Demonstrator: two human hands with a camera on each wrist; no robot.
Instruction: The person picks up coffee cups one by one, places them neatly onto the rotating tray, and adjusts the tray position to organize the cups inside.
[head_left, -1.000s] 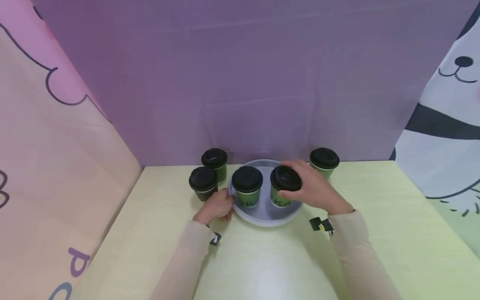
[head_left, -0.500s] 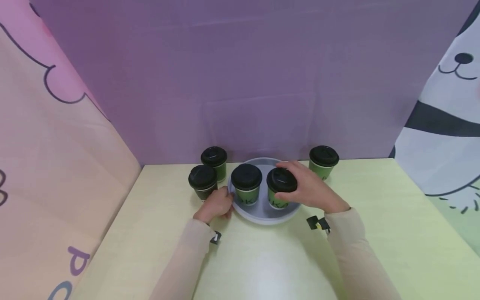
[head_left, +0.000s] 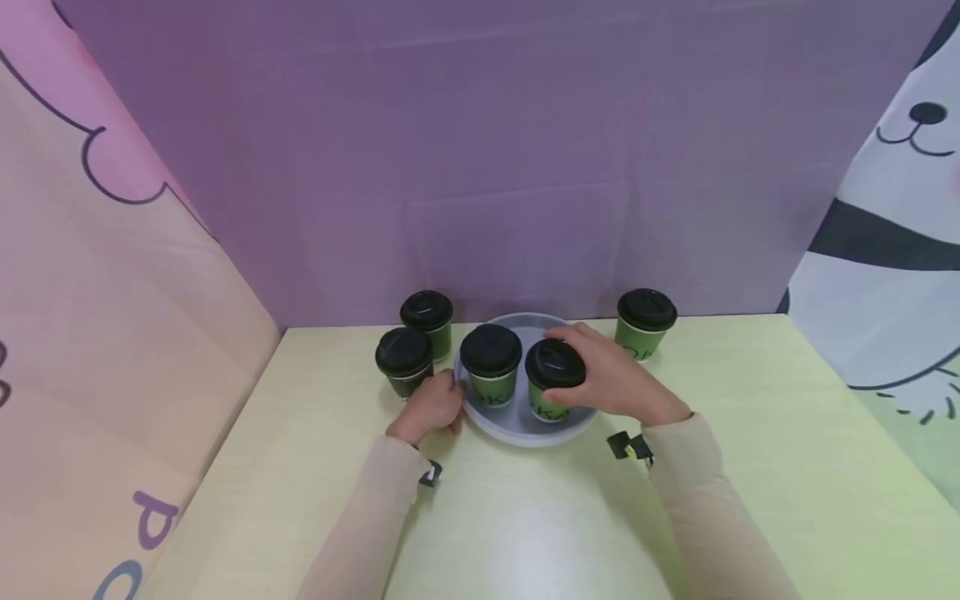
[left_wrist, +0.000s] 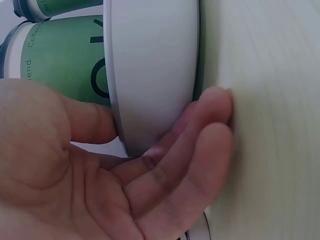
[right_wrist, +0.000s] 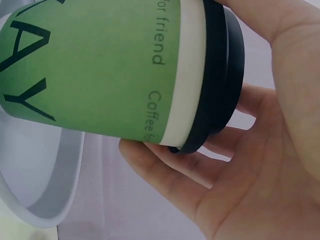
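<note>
My right hand (head_left: pixel 618 382) grips a green paper coffee cup (head_left: pixel 551 398) by its black lid, thumb on one side and fingers on the other. In the right wrist view this cup (right_wrist: pixel 110 70) fills the upper left, with lettering on its side. It stands over the right half of a round grey tray (head_left: pixel 517 432). A second lidded coffee cup (head_left: pixel 492 385) is upright on the tray's left half, close beside it. My left hand (head_left: pixel 432 407) holds the tray's left edge; in the left wrist view the thumb is at the rim and the fingers curl against the outer wall (left_wrist: pixel 155 65).
Two more lidded cups, a front one (head_left: pixel 405 354) and a back one (head_left: pixel 427 312), stand left of the tray, the front one right by my left hand. Another cup (head_left: pixel 645 325) stands behind my right hand. A purple backdrop (head_left: pixel 517 167) rises at the table's (head_left: pixel 510 517) far edge.
My right hand has moved the gripped cup left and slightly nearer, narrowing the gap to the other cup on the tray. My left hand has stayed at the tray's edge.
</note>
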